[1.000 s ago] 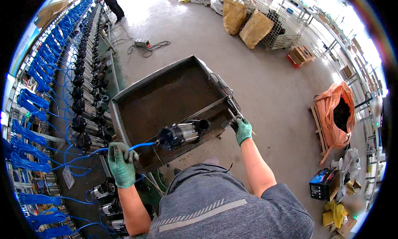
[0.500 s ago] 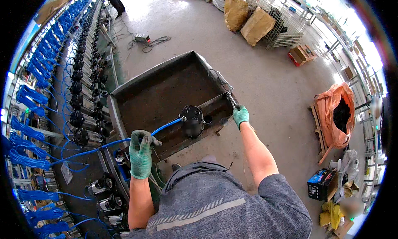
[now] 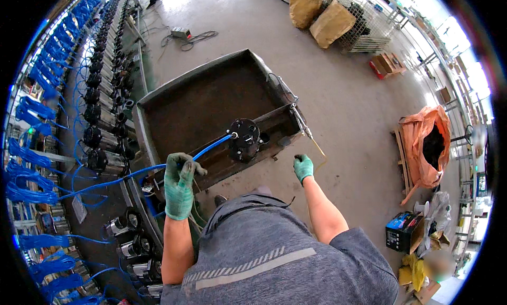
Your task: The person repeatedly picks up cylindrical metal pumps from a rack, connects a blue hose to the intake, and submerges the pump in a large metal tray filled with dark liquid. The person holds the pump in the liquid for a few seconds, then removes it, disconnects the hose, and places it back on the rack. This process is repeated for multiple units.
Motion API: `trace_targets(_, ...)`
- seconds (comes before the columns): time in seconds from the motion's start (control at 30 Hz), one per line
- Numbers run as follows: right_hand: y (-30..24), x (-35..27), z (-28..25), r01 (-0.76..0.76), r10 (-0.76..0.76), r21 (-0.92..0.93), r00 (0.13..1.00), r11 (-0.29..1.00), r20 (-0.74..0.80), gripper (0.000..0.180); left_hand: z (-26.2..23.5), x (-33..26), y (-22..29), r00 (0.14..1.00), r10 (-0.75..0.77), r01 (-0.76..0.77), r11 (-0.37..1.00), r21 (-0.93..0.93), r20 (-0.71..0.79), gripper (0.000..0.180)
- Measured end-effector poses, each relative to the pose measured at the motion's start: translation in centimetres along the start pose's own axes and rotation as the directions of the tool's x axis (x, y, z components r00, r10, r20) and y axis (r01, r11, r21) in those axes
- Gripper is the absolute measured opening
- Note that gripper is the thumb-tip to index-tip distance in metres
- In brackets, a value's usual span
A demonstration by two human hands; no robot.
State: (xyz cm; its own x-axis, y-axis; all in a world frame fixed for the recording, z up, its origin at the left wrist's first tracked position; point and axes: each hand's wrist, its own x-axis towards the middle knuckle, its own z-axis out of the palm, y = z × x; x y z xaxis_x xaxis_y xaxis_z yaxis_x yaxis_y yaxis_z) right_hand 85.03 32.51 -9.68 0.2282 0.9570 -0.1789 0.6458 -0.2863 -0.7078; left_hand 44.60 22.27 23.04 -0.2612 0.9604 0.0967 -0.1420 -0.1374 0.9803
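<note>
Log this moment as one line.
left hand: grips blue hose | right hand: free beside metal cart | black round pump: on cart edge

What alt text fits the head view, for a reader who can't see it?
A person's gloved left hand grips a blue hose that runs to a black round pump at the rim of a dark metal tank; the gloved right hand hangs free nearby.

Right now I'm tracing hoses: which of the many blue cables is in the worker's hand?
The blue cable held by the left hand, running to the black pump on the trolley's rim; the others hang coiled along the rack.
</note>
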Motion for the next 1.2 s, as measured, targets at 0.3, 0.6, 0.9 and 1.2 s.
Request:
trace_targets(0.3,11.9,-10.3,-0.9,-0.598,0.608,-0.211,0.606,0.774,0.514,0.022,0.1,0.0,0.2,1.0,-0.028,0.028,0.999,-0.024,-0.004,0.01)
trace_targets(0.6,9.8,-10.4,-1.3,-0.5,0.495,-0.159,0.665,0.852,0.559,0.025,0.2,0.2,-0.2,1.0,-0.016,0.016,0.999,-0.04,0.006,0.014)
trace_targets(0.9,-15.5,-0.6,-0.7,0.388,-0.391,0.065,0.92,0.919,0.032,0.04,-3.9,0.4,0.6,0.971,0.015,-0.057,0.984,-0.17,-0.239,0.012)
trace_targets(1.2,-28.6,-7.4,3.7,0.691,-0.648,-0.049,0.698,0.721,0.306,0.028,-15.3,-4.5,-4.0,0.831,-0.181,0.185,0.982,-0.046,-0.526,0.016)
